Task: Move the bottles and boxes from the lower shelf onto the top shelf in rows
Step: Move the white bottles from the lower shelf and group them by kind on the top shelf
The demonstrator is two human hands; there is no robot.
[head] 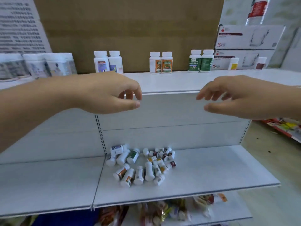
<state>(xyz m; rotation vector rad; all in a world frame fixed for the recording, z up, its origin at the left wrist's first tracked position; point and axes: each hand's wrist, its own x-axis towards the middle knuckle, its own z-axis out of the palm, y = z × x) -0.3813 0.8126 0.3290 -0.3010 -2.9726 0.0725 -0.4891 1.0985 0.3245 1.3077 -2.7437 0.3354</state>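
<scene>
Where the lower shelf (211, 173) runs below both hands, a heap of pill bottles (141, 165) lies toppled, long axes pointing every way. Beyond the fingertips, upright bottle pairs (161, 62) stand on the top shelf (162, 82). The left hand (107, 93) and right hand (236, 98) hover palm-down, loosely curled, empty.

Brown cardboard sheet (130, 30) stands up above and between the left hand (104, 93) and right hand (241, 98). White printed sign (17, 25) is up past the left hand. Crinkly snack packets (156, 211) sit way below the right one.
</scene>
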